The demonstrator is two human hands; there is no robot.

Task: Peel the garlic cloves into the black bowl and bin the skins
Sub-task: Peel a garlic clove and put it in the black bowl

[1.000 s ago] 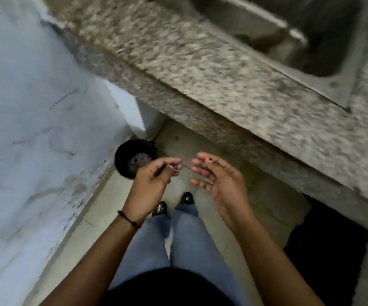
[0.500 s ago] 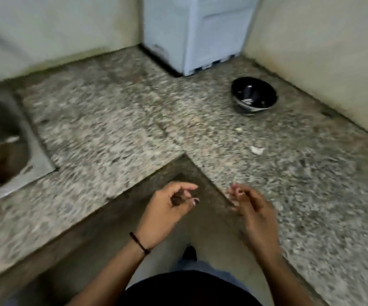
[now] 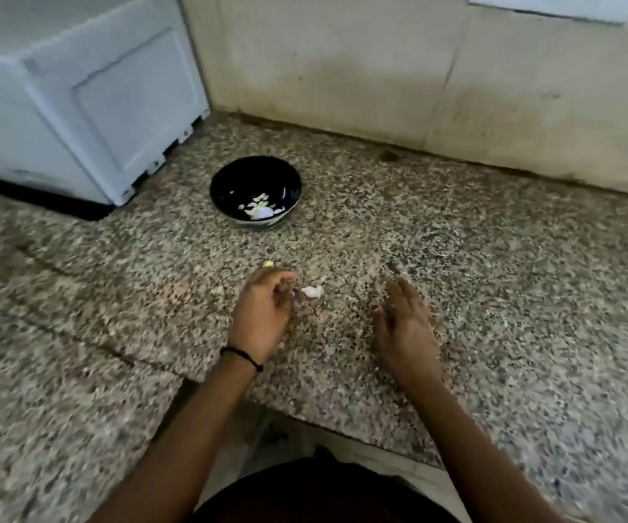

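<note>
The black bowl (image 3: 256,175) stands on the speckled granite counter (image 3: 455,258) with several pale peeled garlic cloves (image 3: 259,210) inside. A white unpeeled garlic clove (image 3: 313,291) lies on the counter just right of my left hand (image 3: 263,311). That hand hovers over the counter with loosely curled fingers, its fingertips close to the clove and holding nothing I can see. A small yellowish bit (image 3: 268,263) lies just beyond its knuckles. My right hand (image 3: 405,318) is held over the counter further right, fingers straight and spread, empty.
A white appliance (image 3: 78,96) stands at the back left, close to the bowl. A stained wall (image 3: 418,77) runs behind the counter. The counter's inner corner edge (image 3: 305,413) is just in front of my body.
The view swung from the floor bin and sink to the counter corner. Both hands have moved forward over the counter, the left one now beside the clove.
</note>
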